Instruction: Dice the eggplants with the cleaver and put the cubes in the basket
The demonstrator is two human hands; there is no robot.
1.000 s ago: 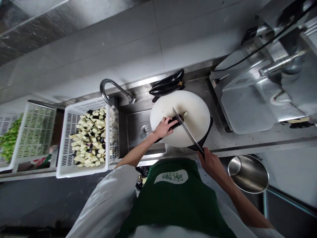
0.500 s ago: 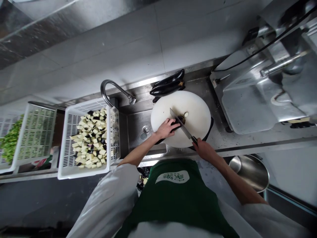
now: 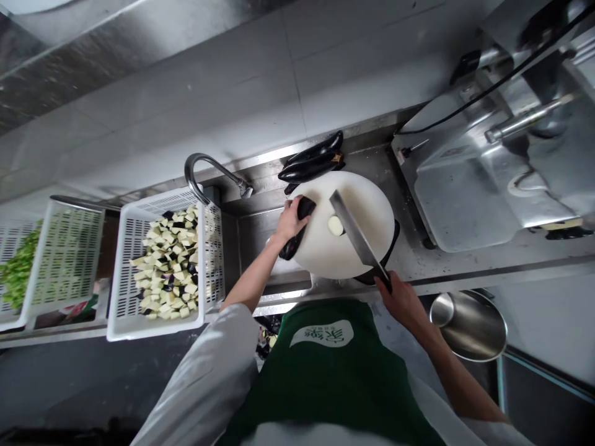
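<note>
My left hand (image 3: pixel 289 221) is closed round a dark purple eggplant (image 3: pixel 294 238) at the left edge of the round white cutting board (image 3: pixel 353 254). The eggplant runs from the board down over the sink. My right hand (image 3: pixel 400 298) grips the handle of a cleaver (image 3: pixel 356 235), whose blade lies slanted across the board's middle. A pale cut end piece (image 3: pixel 335 225) rests on the board just left of the blade. More whole eggplants (image 3: pixel 312 162) are piled behind the board.
A white perforated basket (image 3: pixel 121 272) of diced eggplant sits left of the sink (image 3: pixel 253 232) and faucet (image 3: pixel 209 170). Further left, another basket (image 3: pixel 65 248) and greens (image 3: pixel 16 272). A steel slicing machine (image 3: pixel 488 173) stands right; a steel bowl (image 3: pixel 471 325) lies below the counter edge.
The cleaver cut the eggplant's end, then drew back toward me. My left hand shifted the eggplant left and up to the board's edge, leaving the cut end piece behind.
</note>
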